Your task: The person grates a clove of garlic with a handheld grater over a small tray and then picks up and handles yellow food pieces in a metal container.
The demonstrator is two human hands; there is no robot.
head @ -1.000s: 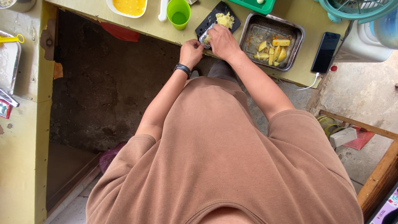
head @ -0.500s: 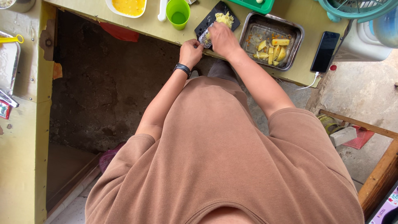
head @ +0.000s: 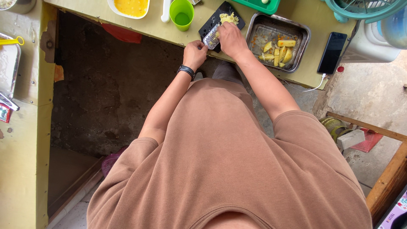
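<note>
the left hand, a dark band on its wrist, is closed around the near end of a small metal grater at the front edge of the yellowish worktop. the grater slants up from that hand onto a black board. the right hand is curled shut on a pale yellow piece of food that it presses to the top of the grater; the piece is mostly hidden under the fingers, so i cannot tell its shape. just beyond the right hand a small heap of pale gratings lies on the board.

to the right of the board stands a metal tray holding yellow potato chunks. a dark phone lies beside the tray, a white cable at its near end. left of the board are a green cup, a white utensil handle and a white dish of yellow liquid.
</note>
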